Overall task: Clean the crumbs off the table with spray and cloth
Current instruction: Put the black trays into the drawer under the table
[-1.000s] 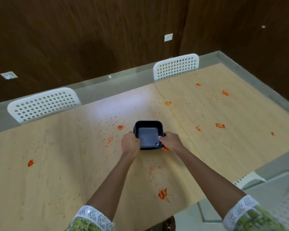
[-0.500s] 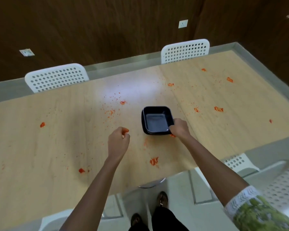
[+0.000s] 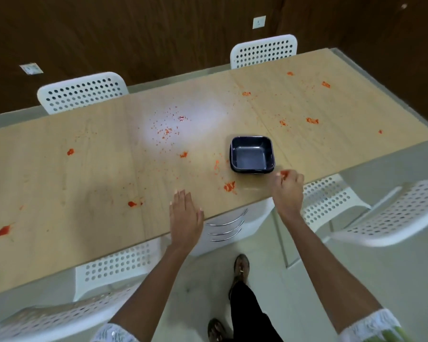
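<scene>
Wooden table (image 3: 59, 193) – left hand (image 3: 185, 213) flat, right hand (image 3: 288, 186) pinching crumbs (image 3: 284, 173)

— What sits on the counter (image 3: 84, 183)?
— A square dish (image 3: 252, 154) near the front edge, right of centre. Crumbs (image 3: 167, 131) lie scattered left of it and behind it, with more at the far right.
— And the hands?
— The left hand (image 3: 185, 213) lies at the front edge, left of the dish. The right hand (image 3: 289, 185) is just in front of the dish.
— Chairs?
— Two chairs (image 3: 82, 91) stand behind the counter, others in front.
</scene>
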